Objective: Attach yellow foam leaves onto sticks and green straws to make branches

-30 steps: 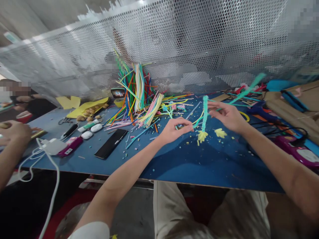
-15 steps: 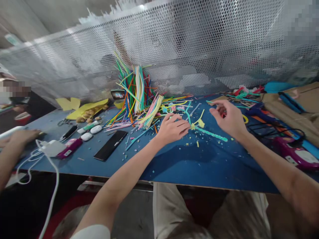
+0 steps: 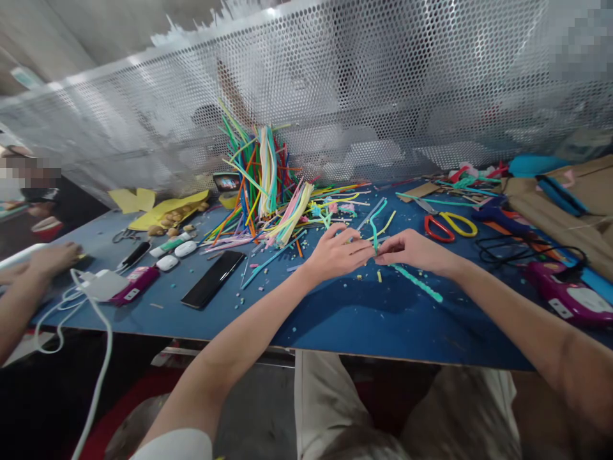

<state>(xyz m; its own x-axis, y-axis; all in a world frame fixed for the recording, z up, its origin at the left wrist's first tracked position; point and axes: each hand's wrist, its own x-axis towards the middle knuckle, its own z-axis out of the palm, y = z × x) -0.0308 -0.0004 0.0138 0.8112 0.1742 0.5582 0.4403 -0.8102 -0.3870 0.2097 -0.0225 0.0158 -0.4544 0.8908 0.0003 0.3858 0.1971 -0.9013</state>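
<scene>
My left hand (image 3: 341, 253) and my right hand (image 3: 410, 251) meet over the blue table (image 3: 316, 319). Both are closed, fingertips together, on a pipe-cleaner piece whose joint is mostly hidden by the fingers. A twisted teal stem (image 3: 419, 283) sticks out from under my right hand toward the lower right. Above the fingers rise a bent teal stem (image 3: 372, 220) and a yellow stem (image 3: 389, 222). Small cut bits lie around the hands.
Red-and-yellow-handled scissors (image 3: 447, 225) lie beyond my right hand. Bundled pipe cleaners (image 3: 268, 179) stand at the back. A black phone (image 3: 213, 280) is at left, a purple glue gun (image 3: 572, 294) at right. Another person's arm (image 3: 23, 287) reaches in from the left.
My right hand has moved left and down from above the table to meet my left hand, closing on the piece. The scissors are now uncovered. The teal stem has shifted slightly down and right.
</scene>
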